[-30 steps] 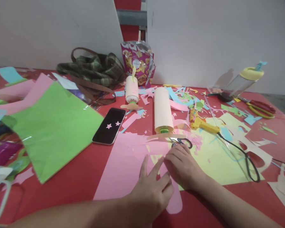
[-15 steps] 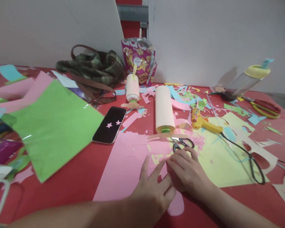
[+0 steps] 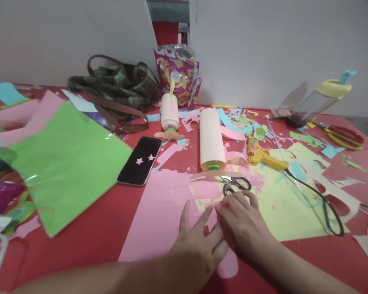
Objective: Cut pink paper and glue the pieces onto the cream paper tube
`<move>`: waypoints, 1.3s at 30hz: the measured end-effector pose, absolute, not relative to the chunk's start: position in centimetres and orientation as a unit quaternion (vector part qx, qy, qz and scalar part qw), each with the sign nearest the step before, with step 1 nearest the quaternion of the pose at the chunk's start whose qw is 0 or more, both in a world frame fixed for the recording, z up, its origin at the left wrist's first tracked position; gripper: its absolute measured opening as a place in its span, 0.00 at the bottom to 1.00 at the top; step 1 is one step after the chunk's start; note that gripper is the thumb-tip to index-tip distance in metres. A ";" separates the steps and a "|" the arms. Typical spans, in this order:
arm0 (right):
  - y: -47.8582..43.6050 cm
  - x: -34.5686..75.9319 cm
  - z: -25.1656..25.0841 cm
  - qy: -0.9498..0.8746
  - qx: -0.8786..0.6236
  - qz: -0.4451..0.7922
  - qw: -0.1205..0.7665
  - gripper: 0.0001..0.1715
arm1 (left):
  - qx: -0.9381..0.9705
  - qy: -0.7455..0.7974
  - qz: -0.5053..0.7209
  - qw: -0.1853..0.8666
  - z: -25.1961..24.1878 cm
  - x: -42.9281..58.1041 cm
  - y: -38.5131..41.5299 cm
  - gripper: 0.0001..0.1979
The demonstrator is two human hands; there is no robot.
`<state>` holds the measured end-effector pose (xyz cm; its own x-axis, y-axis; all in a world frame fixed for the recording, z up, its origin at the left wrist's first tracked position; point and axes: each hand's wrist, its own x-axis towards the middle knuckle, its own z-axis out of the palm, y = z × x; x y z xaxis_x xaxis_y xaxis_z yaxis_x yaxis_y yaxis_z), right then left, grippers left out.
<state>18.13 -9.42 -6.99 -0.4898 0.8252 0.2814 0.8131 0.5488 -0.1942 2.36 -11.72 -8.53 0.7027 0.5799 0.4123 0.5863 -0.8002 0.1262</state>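
Note:
My left hand (image 3: pixel 194 245) lies flat with spread fingers on a pink paper sheet (image 3: pixel 159 216) at the near middle of the red table (image 3: pixel 88 228). My right hand (image 3: pixel 243 222) rests beside it, fingers curled down onto the same pink paper, touching the left hand's fingertips. Small black-handled scissors (image 3: pixel 234 184) lie just beyond my right fingers, apart from them. A cream paper-wrapped roll with a green cap (image 3: pixel 211 139) lies behind the scissors. What is under my right fingers is hidden.
A black phone (image 3: pixel 140 160) and a green sheet (image 3: pixel 64 163) lie to the left. A yellow glue gun (image 3: pixel 263 157) with black cord (image 3: pixel 325 204) lies right. At the back: smaller roll (image 3: pixel 169 113), snack bag (image 3: pixel 178 75), plaid bag (image 3: pixel 116 87), tilted bottle (image 3: pixel 319 102), red scissors (image 3: pixel 343 136).
My right hand has slid a little toward me and rightward, uncovering the scissors' handles. My left hand stays pressed on the pink paper. The view has shifted slightly.

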 end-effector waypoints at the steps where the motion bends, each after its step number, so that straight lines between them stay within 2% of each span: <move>1: -9.5 18.1 -7.0 -0.861 -0.480 0.011 0.171 0.09 | -0.922 -0.318 -0.220 0.008 -8.5 2.4 -11.7 0.06; 13: -10.2 17.6 -6.7 -0.840 -0.514 -0.039 0.169 0.10 | -0.902 -0.357 -0.233 0.073 -8.7 2.5 -12.3 0.06; 21: -10.3 17.5 -6.9 -0.842 -0.520 -0.060 0.134 0.08 | -0.888 -0.373 -0.258 0.080 -8.5 2.8 -12.3 0.08; 26: -9.9 17.5 -7.0 -0.835 -0.522 -0.026 0.172 0.08 | -0.894 -0.344 -0.268 0.097 -8.9 2.5 -11.8 0.08; 31: -9.3 17.4 -7.4 -0.821 -0.544 -0.005 0.171 0.07 | -0.905 -0.313 -0.267 0.105 -9.4 2.3 -11.6 0.08; 39: -8.8 17.8 -6.9 -0.806 -0.555 0.106 0.179 0.03 | -0.911 -0.339 -0.231 0.052 -9.0 2.3 -11.6 0.07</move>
<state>17.82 -8.83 -6.91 -0.3204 0.9318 0.1707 0.8554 0.3620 -0.3705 2.32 -11.62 -9.05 0.6639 0.5933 0.4552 0.6411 -0.7649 0.0619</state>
